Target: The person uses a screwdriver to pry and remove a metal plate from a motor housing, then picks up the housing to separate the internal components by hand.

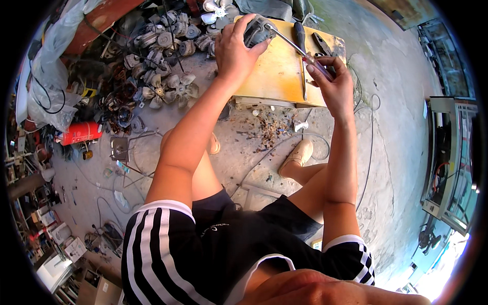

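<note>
My left hand (236, 55) is closed round a small dark grey electric motor (258, 31), held above the far left part of a yellow wooden work board (274, 76). In my right hand (333, 84) is a screwdriver with a see-through reddish handle (321, 67). Its long metal shaft (290, 41) slants up to the left, and its tip meets the motor's right side. Behind the shaft, a second screwdriver with a black handle (300, 36) lies on the board. Dark-handled pliers (322, 44) rest close to it, near my right fingers. My left palm hides part of the motor.
Old motors (175, 38) and white fan blades (180, 87) are heaped on the floor to the left. A red cylinder (81, 133) lies farther left. Debris (272, 131) and a grey cable (372, 147) lie on the concrete. A glass-fronted cabinet (460, 162) stands right.
</note>
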Demonstrator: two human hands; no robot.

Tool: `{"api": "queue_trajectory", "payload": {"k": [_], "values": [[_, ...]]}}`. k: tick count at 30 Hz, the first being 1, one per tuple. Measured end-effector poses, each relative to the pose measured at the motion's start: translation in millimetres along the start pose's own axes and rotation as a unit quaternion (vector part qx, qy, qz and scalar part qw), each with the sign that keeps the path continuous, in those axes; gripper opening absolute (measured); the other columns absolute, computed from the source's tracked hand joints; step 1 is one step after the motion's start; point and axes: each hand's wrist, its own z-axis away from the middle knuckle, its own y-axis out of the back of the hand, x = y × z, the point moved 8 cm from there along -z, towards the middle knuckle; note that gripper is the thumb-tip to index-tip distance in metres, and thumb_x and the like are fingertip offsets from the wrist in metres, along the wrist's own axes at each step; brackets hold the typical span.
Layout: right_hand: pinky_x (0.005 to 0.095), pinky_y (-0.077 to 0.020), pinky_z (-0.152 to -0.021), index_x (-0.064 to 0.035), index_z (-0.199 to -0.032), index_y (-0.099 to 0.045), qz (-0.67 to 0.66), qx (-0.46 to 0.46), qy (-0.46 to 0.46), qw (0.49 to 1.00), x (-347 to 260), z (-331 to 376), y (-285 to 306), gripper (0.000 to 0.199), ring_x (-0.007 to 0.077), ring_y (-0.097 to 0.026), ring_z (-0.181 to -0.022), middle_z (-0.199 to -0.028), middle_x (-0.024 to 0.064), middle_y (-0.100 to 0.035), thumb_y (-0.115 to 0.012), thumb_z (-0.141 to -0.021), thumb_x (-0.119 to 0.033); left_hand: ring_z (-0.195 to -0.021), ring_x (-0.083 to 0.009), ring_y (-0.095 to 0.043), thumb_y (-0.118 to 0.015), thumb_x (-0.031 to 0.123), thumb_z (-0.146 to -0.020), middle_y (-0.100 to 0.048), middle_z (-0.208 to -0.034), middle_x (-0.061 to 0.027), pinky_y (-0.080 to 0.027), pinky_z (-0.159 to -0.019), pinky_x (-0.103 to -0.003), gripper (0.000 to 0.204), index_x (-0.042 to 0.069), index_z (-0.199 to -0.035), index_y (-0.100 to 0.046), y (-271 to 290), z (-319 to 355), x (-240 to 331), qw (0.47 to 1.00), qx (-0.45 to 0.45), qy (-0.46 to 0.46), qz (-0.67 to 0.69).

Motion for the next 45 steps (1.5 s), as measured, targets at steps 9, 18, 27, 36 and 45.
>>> {"api": "queue_trajectory", "payload": {"k": [9, 18, 27, 36, 45], "values": [[0.0144, -0.0314, -0.044, -0.0020, -0.121, -0.066, -0.184, -0.155, -0.258, 0.936, 17.7, 12.9, -22.4, 0.056, 0.0000, -0.042, -0.053, -0.089, 0.0077, -0.072, -0.041, -0.107, -0.050, -0.111, -0.0308, -0.064, -0.085, 0.035, -0.077, -0.065, -0.120, -0.0109, -0.051, -0.095, -0.041, 0.068, 0.022, -0.138, -0.058, 2.7, 1.5, 5.5, 1.000, 0.011, -0.018, 0.002], [0.0179, -0.0394, -0.055, -0.0006, -0.109, -0.066, -0.170, -0.166, -0.206, 0.949, 20.1, 8.7, -20.7, 0.038, 0.0015, -0.047, -0.062, -0.086, 0.0027, -0.070, -0.059, -0.102, -0.037, -0.110, -0.0301, -0.065, -0.085, 0.036, -0.078, -0.065, -0.119, -0.0103, -0.052, -0.093, -0.040, 0.063, 0.025, -0.135, -0.061, 4.4, 0.3, 2.5, 1.000, -0.008, -0.005, 0.003], [0.0227, -0.0442, -0.061, -0.0016, -0.105, -0.064, 0.051, -0.074, -0.054, 0.994, 2.2, 4.9, -12.9, 0.037, 0.0065, -0.057, -0.073, -0.101, 0.0043, -0.073, -0.070, -0.096, -0.037, -0.109, -0.0294, -0.066, -0.085, 0.035, -0.077, -0.065, -0.118, -0.0098, -0.053, -0.092, -0.040, 0.063, 0.026, -0.134, -0.061, 3.2, 0.1, 3.6, 1.000, 0.002, -0.012, 0.011], [0.0245, -0.0420, -0.061, -0.0024, -0.097, -0.067, 0.094, -0.098, -0.054, 0.989, 11.0, 0.5, -15.9, 0.041, 0.0088, -0.055, -0.068, -0.084, 0.0029, -0.067, -0.068, -0.096, -0.043, -0.105, -0.0297, -0.066, -0.085, 0.036, -0.077, -0.066, -0.114, -0.0095, -0.053, -0.090, -0.040, 0.062, 0.025, -0.134, -0.061, 4.2, 0.9, 6.1, 1.000, 0.004, -0.017, -0.005], [0.0259, -0.0451, -0.074, -0.0011, -0.111, -0.071, 0.029, -0.113, -0.139, 0.983, 5.2, 8.0, -17.8, 0.045, 0.0102, -0.051, -0.076, -0.086, 0.0017, -0.067, -0.061, -0.100, -0.044, -0.105, -0.0303, -0.066, -0.085, 0.037, -0.077, -0.066, -0.114, -0.0101, -0.053, -0.090, -0.040, 0.062, 0.025, -0.134, -0.061, 4.8, 1.2, 4.4, 1.000, 0.004, -0.023, -0.012]]}}
